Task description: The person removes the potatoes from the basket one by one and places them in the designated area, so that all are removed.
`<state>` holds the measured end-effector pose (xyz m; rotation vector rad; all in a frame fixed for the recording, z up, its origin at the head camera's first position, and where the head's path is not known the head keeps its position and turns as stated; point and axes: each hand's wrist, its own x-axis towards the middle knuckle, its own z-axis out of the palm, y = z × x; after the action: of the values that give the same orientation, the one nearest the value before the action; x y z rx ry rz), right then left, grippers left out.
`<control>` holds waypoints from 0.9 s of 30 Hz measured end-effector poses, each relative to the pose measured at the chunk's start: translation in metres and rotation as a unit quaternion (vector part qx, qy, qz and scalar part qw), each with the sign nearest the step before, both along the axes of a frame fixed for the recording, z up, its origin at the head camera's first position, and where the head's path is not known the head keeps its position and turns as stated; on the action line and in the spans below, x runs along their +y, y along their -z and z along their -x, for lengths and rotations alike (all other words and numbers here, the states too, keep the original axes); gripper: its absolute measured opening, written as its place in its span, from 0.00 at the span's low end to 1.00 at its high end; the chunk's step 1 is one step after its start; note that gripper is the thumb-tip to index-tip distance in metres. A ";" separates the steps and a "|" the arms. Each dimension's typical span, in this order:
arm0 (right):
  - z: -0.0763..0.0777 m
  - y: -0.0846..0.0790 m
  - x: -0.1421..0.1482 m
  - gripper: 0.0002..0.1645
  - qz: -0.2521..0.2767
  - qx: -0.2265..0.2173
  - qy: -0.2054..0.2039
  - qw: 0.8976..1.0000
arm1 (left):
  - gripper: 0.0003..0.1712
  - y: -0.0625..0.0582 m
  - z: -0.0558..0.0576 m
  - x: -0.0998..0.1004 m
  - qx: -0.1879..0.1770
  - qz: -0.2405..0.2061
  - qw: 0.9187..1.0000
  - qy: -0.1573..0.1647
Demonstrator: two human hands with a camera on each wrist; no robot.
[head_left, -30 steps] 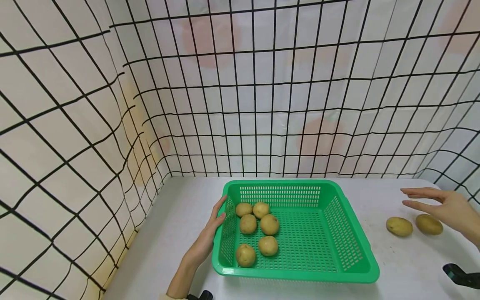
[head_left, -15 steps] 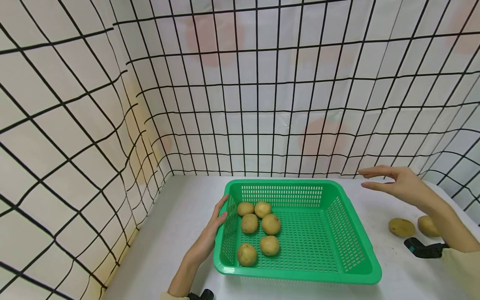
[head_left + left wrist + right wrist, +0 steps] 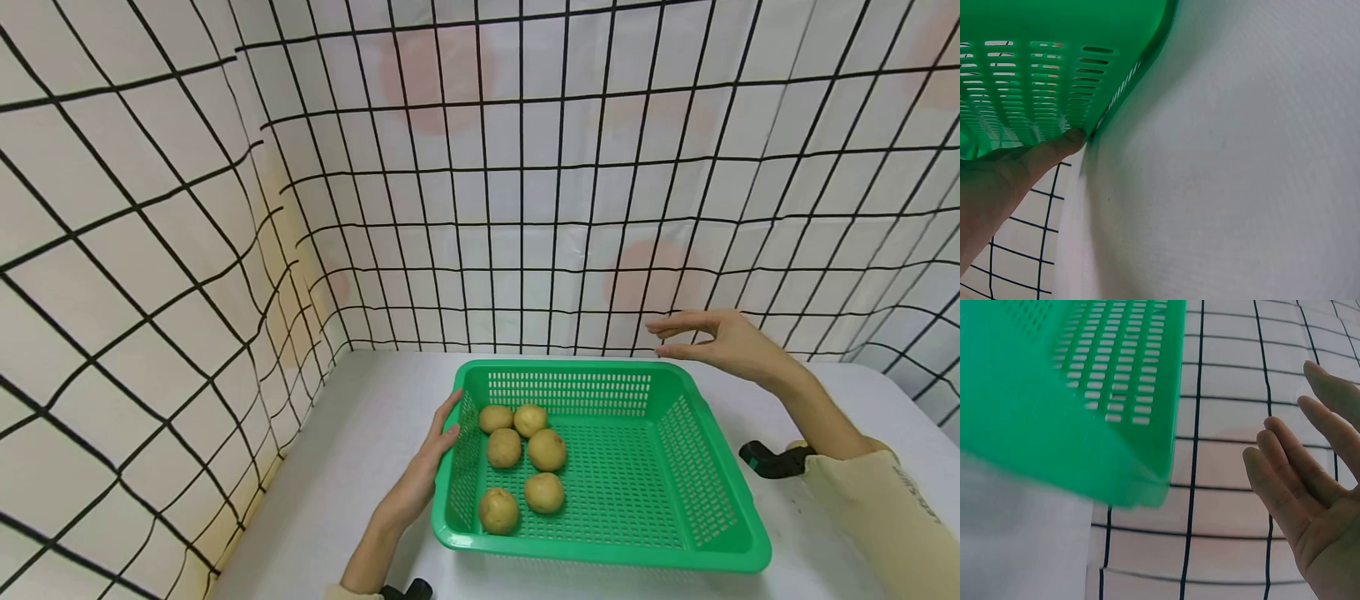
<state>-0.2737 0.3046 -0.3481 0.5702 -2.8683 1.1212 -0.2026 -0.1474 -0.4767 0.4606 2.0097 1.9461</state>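
Note:
A green plastic basket (image 3: pixel 615 557) sits on the white table with several potatoes (image 3: pixel 547 451) in its left half. My left hand (image 3: pixel 416 479) rests against the basket's left side, the thumb at the rim. In the left wrist view, a straight finger (image 3: pixel 1054 151) lies along the slotted outer wall. My right hand (image 3: pixel 738 346) hovers just beyond the basket's back right corner, holding nothing. The right wrist view shows its fingers (image 3: pixel 1279 494) spread, apart from the basket's wall (image 3: pixel 1122 369).
Right of the basket, a potato (image 3: pixel 795 446) is mostly hidden behind the right forearm and its black wrist device (image 3: pixel 776 461). Black netting (image 3: pixel 555 223) over white sheeting encloses the table (image 3: pixel 330 467) at the back and sides.
My right hand has moved left and up, from above the two loose potatoes to near the basket's back right corner; its forearm now covers them. My left hand stays at the basket.

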 end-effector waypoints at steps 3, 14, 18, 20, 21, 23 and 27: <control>0.003 0.002 -0.009 0.27 0.010 -0.003 -0.013 1.000 | 0.32 0.000 0.000 0.001 0.001 -0.001 1.000 0.001; 0.014 0.010 -0.033 0.24 0.039 -0.024 -0.051 0.998 | 0.31 0.001 0.001 0.000 -0.004 0.000 1.000 0.002; 0.019 0.016 -0.041 0.23 0.049 -0.023 -0.084 0.995 | 0.31 0.000 0.001 0.000 -0.006 0.000 1.000 0.000; 0.020 0.018 -0.047 0.23 0.057 -0.029 -0.104 0.993 | 0.31 0.000 0.001 0.000 -0.005 0.000 1.000 0.000; 0.020 0.019 -0.050 0.23 0.060 -0.032 -0.111 0.991 | 0.31 0.000 0.001 0.000 -0.003 0.000 1.000 0.001; 0.020 0.020 -0.056 0.24 0.059 -0.037 -0.119 0.990 | 0.31 0.000 0.001 0.000 -0.002 0.000 1.000 0.002; 0.021 0.024 -0.067 0.25 0.057 -0.052 -0.137 0.988 | 0.31 0.000 0.000 0.000 0.000 0.001 1.000 0.002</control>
<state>-0.2945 0.2374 -0.3721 0.9490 -2.8495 1.3783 -0.2029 -0.1473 -0.4766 0.4630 2.0085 1.9408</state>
